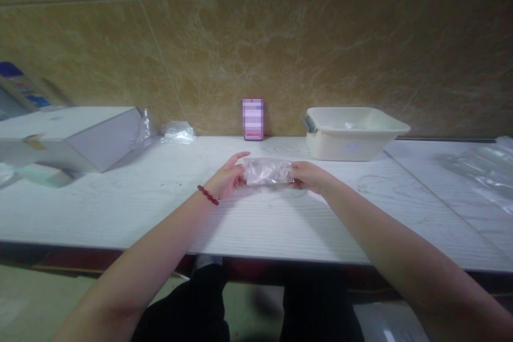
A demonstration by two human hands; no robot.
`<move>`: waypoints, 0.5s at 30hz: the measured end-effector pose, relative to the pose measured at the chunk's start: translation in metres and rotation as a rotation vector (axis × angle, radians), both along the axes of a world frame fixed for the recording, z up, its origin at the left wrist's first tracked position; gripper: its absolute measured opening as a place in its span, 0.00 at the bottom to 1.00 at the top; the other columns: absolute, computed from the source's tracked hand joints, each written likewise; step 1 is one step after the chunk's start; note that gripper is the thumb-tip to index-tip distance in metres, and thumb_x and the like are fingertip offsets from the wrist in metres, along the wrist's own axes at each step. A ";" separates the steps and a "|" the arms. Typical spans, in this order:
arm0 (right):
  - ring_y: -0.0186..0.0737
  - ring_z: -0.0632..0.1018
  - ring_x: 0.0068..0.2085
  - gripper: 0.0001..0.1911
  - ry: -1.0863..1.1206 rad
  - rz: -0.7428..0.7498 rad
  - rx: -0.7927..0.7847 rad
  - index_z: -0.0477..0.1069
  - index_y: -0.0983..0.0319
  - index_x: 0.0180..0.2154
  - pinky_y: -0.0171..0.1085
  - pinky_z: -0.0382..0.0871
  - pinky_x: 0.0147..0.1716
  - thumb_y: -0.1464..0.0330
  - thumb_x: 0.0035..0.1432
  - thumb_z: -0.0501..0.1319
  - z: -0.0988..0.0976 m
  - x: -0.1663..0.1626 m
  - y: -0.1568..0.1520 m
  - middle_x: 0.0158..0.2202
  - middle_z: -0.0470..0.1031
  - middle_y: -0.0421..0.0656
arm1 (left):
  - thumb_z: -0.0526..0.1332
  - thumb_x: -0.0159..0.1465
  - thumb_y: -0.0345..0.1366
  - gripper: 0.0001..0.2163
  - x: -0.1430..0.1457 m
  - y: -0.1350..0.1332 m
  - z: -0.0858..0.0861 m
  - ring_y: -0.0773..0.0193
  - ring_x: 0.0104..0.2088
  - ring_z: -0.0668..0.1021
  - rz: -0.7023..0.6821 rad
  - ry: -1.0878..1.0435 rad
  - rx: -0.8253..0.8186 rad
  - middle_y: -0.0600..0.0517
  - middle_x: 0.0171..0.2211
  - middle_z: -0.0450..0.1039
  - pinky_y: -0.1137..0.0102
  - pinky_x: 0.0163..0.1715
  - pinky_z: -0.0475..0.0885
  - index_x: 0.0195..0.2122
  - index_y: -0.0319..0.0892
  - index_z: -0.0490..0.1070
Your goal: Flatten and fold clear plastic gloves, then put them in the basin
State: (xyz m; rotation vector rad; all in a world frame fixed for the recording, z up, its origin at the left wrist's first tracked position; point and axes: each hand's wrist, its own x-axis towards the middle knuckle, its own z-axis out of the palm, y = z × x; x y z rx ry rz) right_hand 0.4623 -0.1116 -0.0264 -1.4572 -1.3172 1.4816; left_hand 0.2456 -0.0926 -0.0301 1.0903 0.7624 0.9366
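A clear, crinkled plastic bag (269, 171) is stretched between my two hands, a little above the white table. My left hand (229, 177) grips its left end, with the index finger extended past the bag and a red bead bracelet on the wrist. At the right end, the fingers of my right hand (308, 176) are closed on the bag and partly hidden behind it. Whether anything lies inside the bag I cannot make out.
A phone (253, 119) leans upright against the tiled wall. Right of it stands a cream plastic tub (352, 136) with a grey handle. On the left sit a white box (80, 133) and a clear bag (178, 132). More clear plastic (481, 168) lies far right.
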 end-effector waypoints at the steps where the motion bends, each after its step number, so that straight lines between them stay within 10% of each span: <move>1: 0.26 0.67 0.22 0.09 -0.004 0.003 -0.002 0.67 0.65 0.27 0.23 0.59 0.16 0.69 0.39 0.62 0.000 0.000 0.000 0.22 0.67 0.40 | 0.56 0.50 0.25 0.22 0.000 0.001 -0.001 0.73 0.21 0.70 0.012 0.013 0.010 0.56 0.24 0.67 0.76 0.23 0.66 0.46 0.46 0.58; 10: 0.24 0.64 0.18 0.09 -0.072 0.068 0.046 0.66 0.66 0.26 0.24 0.55 0.13 0.67 0.41 0.60 -0.005 0.001 0.004 0.19 0.66 0.39 | 0.61 0.49 0.32 0.07 0.001 0.009 -0.011 0.70 0.35 0.71 0.077 -0.012 0.133 0.51 0.37 0.69 0.75 0.35 0.65 0.29 0.38 0.66; 15: 0.23 0.61 0.14 0.11 -0.170 0.063 0.106 0.64 0.66 0.27 0.24 0.51 0.11 0.65 0.42 0.60 -0.002 0.001 0.003 0.15 0.64 0.37 | 0.61 0.48 0.33 0.09 0.002 0.009 -0.010 0.72 0.25 0.72 0.122 -0.002 0.081 0.55 0.25 0.70 0.76 0.27 0.66 0.30 0.39 0.65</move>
